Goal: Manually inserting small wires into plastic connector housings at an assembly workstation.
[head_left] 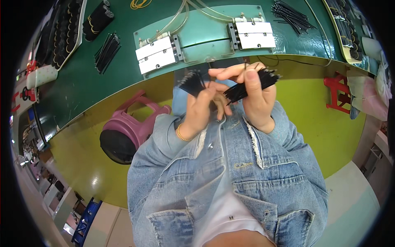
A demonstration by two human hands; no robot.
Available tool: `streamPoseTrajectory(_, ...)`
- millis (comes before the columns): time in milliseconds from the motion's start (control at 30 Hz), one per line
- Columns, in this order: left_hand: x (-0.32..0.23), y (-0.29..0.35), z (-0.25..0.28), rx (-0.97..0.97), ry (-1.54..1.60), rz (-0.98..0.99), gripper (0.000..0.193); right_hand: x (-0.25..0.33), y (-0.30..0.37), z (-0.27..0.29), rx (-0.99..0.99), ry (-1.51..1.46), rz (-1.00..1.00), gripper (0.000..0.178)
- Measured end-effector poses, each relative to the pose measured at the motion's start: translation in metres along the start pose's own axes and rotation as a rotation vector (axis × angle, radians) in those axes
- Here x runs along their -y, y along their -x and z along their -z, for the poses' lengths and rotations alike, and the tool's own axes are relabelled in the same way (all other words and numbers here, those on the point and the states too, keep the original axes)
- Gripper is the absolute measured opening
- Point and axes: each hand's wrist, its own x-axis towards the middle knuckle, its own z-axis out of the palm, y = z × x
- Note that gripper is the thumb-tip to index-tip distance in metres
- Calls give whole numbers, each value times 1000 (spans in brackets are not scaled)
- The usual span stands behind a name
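Observation:
My left hand [198, 110] is closed around a bundle of short black wires [191, 84], whose pale-tipped ends fan out above it. Another black wire bundle [236, 93] lies across my right hand [258, 99], its far ends showing past the raised thumb. The fingers of both hands come close together between the bundles, and some of them are hidden. Both hands are held over my lap, just in front of the green bench [94, 88]. Beyond them on the bench is a green plate [205, 35] with two white metal clamp blocks [154, 52] [255, 35].
Loose black wires [108, 52] lie left of the plate, and more wires [293, 17] lie right. Banded wire bundles fill a tray [77, 39] at far left. Clear air tubes [183, 16] run to the blocks. A pink stool [131, 123] and a red stool [338, 94] stand below.

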Motion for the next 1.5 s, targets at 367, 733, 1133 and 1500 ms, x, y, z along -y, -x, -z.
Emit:
streamPoseTrajectory(367,-28,-3,12,-3,-63,-165,21,22,9,-1,201,212,-407,21)
streamPoseTrajectory(733,-28,-2,31,217,-96,-177,19,36,4,-5,284,210,-567,27)
streamPoseTrajectory(1133,-31,-3,40,326,-119,-147,21,35,3,-1,332,144,-678,28)
streamPoseTrajectory(1500,-40,-6,27,250,117,26,22,29,3,5,393,607,-148,18)
